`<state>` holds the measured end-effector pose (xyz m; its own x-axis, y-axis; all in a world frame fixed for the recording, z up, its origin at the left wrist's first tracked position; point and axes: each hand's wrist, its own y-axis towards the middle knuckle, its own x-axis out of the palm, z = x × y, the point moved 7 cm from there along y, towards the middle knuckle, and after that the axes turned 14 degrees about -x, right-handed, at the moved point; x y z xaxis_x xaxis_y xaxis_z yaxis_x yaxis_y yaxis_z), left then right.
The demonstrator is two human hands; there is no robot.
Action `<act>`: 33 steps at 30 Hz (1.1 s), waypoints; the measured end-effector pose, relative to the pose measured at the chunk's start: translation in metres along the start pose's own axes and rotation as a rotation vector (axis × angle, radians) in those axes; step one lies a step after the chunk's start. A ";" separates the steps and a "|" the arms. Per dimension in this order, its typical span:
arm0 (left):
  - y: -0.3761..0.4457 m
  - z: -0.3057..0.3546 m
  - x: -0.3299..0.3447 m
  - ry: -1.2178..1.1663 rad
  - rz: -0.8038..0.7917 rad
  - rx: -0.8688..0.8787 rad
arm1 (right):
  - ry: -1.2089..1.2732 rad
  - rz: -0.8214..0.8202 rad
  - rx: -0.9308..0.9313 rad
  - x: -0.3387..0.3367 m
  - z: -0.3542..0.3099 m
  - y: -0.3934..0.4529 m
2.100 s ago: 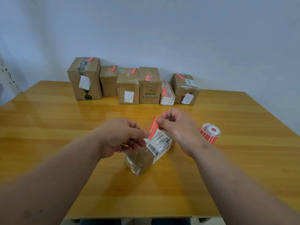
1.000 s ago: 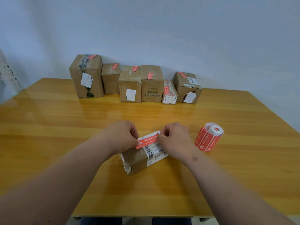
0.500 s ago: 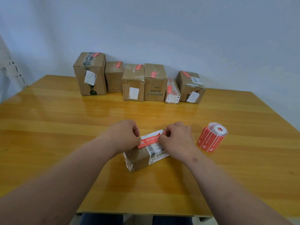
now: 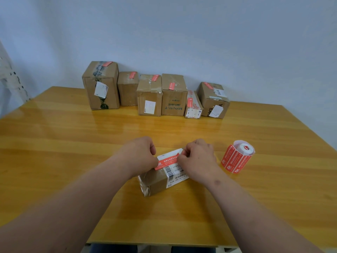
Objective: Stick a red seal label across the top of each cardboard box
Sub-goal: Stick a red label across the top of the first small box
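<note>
A small cardboard box (image 4: 156,181) with a white barcode label lies in the middle of the wooden table (image 4: 73,143). A red seal label (image 4: 166,161) stretches across its top. My left hand (image 4: 138,156) pinches the label's left end and my right hand (image 4: 198,157) pinches its right end, both with fingers curled, low over the box. Whether the label is stuck down I cannot tell.
A roll of red seal labels (image 4: 237,156) stands right of my right hand. Several cardboard boxes (image 4: 173,95) with red labels on top line the table's far edge against the wall. A white perforated object (image 4: 9,79) shows at the far left.
The label went from upright, held above the box, to lying flat across the box top between both hands. The hands came down onto the box.
</note>
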<state>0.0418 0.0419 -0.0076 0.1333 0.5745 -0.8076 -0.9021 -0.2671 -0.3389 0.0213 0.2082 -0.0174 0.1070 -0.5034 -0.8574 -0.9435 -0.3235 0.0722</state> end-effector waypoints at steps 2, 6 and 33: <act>0.000 0.000 0.001 0.019 0.007 0.004 | 0.002 0.000 -0.007 0.000 0.001 0.001; -0.002 0.002 0.001 0.071 0.031 0.006 | 0.011 -0.002 -0.003 0.002 0.004 0.001; -0.011 -0.020 0.027 -0.371 -0.248 -0.068 | 0.326 -0.154 0.163 0.024 0.019 -0.004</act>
<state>0.0633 0.0445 -0.0351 0.1747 0.8628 -0.4743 -0.8308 -0.1294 -0.5414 0.0215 0.2122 -0.0478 0.3208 -0.6955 -0.6429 -0.9431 -0.2972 -0.1491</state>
